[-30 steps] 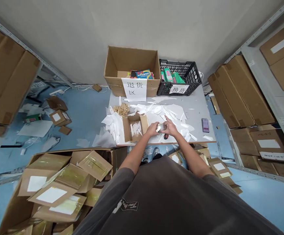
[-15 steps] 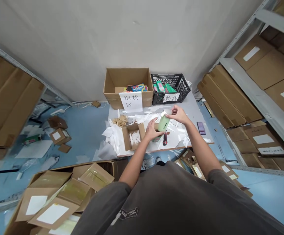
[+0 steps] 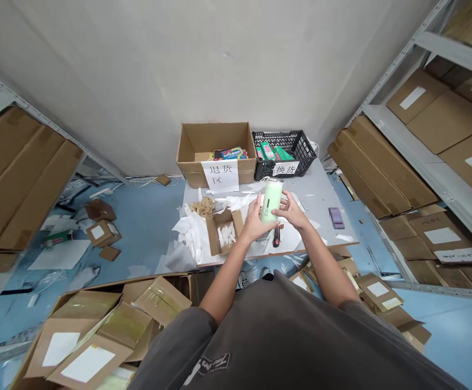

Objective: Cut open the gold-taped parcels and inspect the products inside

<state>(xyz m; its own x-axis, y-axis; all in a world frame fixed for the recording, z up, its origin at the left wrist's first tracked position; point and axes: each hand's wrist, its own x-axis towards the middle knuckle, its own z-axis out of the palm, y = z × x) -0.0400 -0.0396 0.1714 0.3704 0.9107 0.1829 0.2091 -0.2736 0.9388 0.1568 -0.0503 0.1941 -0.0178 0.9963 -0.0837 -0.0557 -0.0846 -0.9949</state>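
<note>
A pale green bottle [image 3: 272,199] with a silvery lid and dark printing stands nearly upright between my two hands, above the table. My left hand [image 3: 253,221] is closed round its lower left side, the thumb across the front near the base. My right hand [image 3: 291,211] holds it from the right, fingers against its side. Just below the bottle, a red and black box cutter [image 3: 276,236] lies on the table. Left of my left hand sits a small open cardboard box [image 3: 214,234] with crumpled white paper inside.
Scraps of white paper [image 3: 187,230] and brown paper [image 3: 203,206] cover the grey table [image 3: 321,195]. Behind stand a large carton [image 3: 191,171] and a black crate [image 3: 305,162], both with signs. A phone [image 3: 336,218] lies at right. Shelves [image 3: 426,157] flank the table; flattened boxes [image 3: 93,336] fill the lower left.
The bottle has turned from tilted to nearly upright, its printing now facing me. My right hand has moved from the lid down to the bottle's side.
</note>
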